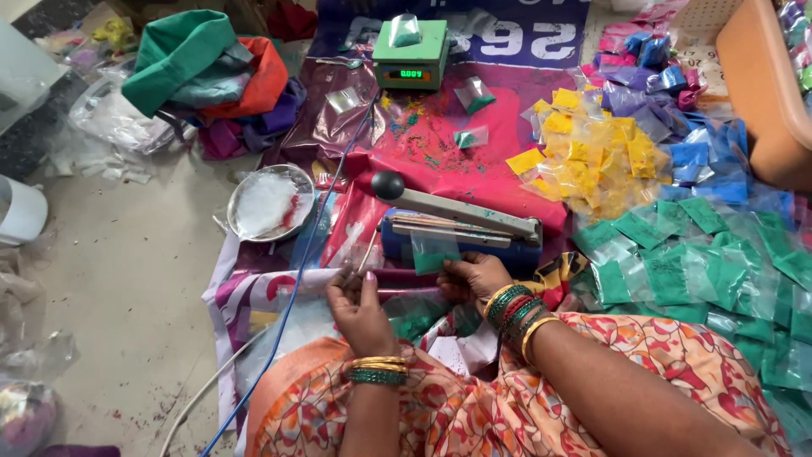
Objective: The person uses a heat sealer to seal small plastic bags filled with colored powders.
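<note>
Right hand [475, 275] pinches green powder pouch [435, 251] at blue heat sealer [461, 227]; left hand [359, 298] loosely holds clear pouch [353, 269]. Keep mouth flat, square under bar.

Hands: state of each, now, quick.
Left hand: pinched shut on a clear packet.
Right hand: shut on a green packet at the sealer.
</note>
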